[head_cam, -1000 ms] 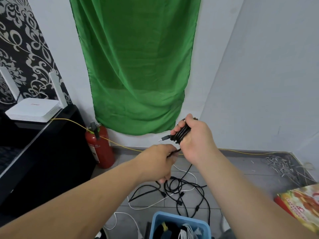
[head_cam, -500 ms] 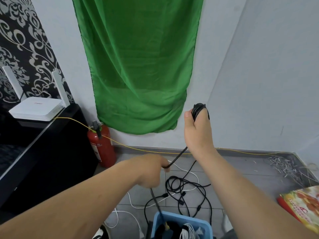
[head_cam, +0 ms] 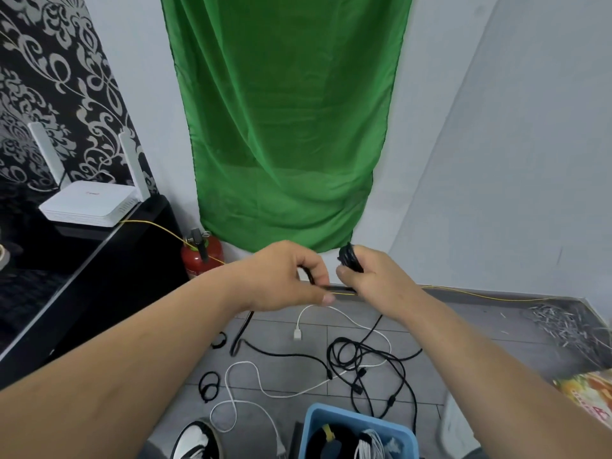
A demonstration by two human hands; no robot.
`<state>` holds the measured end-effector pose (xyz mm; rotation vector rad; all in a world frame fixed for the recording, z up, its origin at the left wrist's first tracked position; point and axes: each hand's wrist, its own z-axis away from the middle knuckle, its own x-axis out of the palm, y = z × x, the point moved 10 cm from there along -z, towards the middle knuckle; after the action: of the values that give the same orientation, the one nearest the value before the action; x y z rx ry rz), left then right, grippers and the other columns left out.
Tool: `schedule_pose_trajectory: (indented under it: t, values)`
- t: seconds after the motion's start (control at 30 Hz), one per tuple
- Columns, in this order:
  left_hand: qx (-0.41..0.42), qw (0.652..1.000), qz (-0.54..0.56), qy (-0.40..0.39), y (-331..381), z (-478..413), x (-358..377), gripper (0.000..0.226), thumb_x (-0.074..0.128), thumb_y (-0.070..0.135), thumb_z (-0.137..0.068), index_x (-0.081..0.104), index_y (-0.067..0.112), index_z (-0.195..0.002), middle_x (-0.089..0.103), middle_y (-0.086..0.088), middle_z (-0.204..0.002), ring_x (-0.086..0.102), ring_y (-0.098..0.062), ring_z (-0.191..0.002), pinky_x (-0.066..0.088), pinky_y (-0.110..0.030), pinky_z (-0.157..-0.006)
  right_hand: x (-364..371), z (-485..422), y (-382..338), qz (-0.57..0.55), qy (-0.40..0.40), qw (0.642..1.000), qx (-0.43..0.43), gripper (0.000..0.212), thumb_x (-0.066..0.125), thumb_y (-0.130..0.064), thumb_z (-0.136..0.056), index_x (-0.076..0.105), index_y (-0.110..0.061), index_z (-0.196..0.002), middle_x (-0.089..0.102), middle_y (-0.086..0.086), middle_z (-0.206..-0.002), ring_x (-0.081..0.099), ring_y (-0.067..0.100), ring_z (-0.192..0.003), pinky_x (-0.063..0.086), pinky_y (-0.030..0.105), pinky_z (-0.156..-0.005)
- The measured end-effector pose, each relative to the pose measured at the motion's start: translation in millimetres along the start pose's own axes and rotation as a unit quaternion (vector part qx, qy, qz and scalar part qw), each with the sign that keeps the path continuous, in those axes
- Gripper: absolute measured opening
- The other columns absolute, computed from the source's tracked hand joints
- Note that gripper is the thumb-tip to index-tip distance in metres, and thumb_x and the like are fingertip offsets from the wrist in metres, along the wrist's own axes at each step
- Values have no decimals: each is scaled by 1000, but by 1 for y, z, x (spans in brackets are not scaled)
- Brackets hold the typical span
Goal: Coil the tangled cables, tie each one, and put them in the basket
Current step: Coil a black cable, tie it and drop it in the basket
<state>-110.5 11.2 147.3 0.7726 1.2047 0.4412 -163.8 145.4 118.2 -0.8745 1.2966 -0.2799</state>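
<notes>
My right hand [head_cam: 374,276] grips a coiled black cable [head_cam: 349,258] at chest height in front of the green cloth. My left hand [head_cam: 288,276] pinches the loose run of that same cable, stretched short between both hands; its tail hangs down to the floor [head_cam: 243,329]. Below, a tangle of black cables [head_cam: 361,362] and a white cable [head_cam: 251,369] lie on the grey tiles. The blue basket [head_cam: 357,422] stands at the bottom edge with tied black and white coils inside.
A red fire extinguisher [head_cam: 202,256] stands by the wall. A black cabinet [head_cam: 99,276] at left carries a white router [head_cam: 89,203]. Small black ties [head_cam: 209,385] lie on the floor. A colourful box [head_cam: 586,399] and grey debris lie at right. My shoe [head_cam: 195,440] shows below.
My right hand came down from its raised position. My left hand rose and slid along the cable until it sits close beside the right. The view tilted down.
</notes>
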Motion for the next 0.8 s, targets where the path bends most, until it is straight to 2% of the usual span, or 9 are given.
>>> schedule_pose_trajectory:
  t: [0.1,0.17,0.23,0.33,0.43,0.5,0.63,0.73,0.8]
  values:
    - [85,991,29,99,6,-2,-27,13,88,32,-79,78,25,-77,68,10,-82,62,-9,-74,46,-18,-72,9,4,-1,-96,-44,994,31,58,45,-67,-95,57,-13,-78,55,-2,-59,50,14,-56,46,38,-59]
    - [141,978,-17,155,10,0,-40,11,85,35,-82,80,27,-78,69,10,-85,63,-9,-90,46,-23,-85,18,9,-8,-172,-81,981,47,62,42,-68,-98,59,-12,-77,49,0,-56,43,15,-51,37,32,-52]
    - [197,946,-135,218,19,4,-46,19,73,44,-88,81,28,-84,70,9,-78,64,-16,-88,50,-34,-84,29,15,-17,-246,-123,959,62,57,41,-57,-105,55,-11,-74,40,3,-53,34,17,-46,29,31,-50]
    - [178,920,-242,250,23,3,-39,30,51,46,-99,75,29,-94,63,5,-67,58,-20,-70,49,-37,-75,40,21,-27,-347,-160,919,100,55,38,-49,-107,47,-14,-66,28,3,-49,25,17,-41,24,30,-46]
    - [115,967,-70,216,9,-4,-32,16,55,28,-103,66,19,-95,59,11,-78,54,-2,-71,43,-22,-70,39,23,-31,-426,-162,881,127,53,40,-49,-105,45,-17,-63,23,1,-47,21,17,-39,23,27,-42]
    - [56,980,29,186,-5,-10,-22,19,55,26,-104,62,15,-90,58,11,-78,50,1,-69,42,-18,-69,40,24,-32,-465,-165,858,144,52,40,-48,-104,45,-17,-62,21,0,-46,20,16,-37,23,26,-41]
    - [8,971,143,189,-14,-17,-20,23,59,34,-103,63,15,-90,58,6,-71,49,-10,-65,46,-33,-66,41,22,-39,-568,-171,789,160,48,39,-44,-101,44,-17,-61,20,-3,-42,18,13,-34,21,22,-38]
    - [5,958,206,198,-18,-16,-28,27,64,34,-100,64,9,-89,49,3,-59,43,-14,-53,45,-29,-51,33,17,-40,-600,-154,771,150,48,39,-44,-101,44,-17,-61,21,-4,-42,18,14,-34,20,22,-38]
    - [-8,961,210,182,-22,-16,-21,27,57,30,-105,66,7,-95,44,7,-53,37,-9,-45,37,-22,-43,29,15,-38,-625,-133,755,147,49,38,-44,-102,44,-17,-61,22,-4,-43,18,14,-34,18,23,-38]
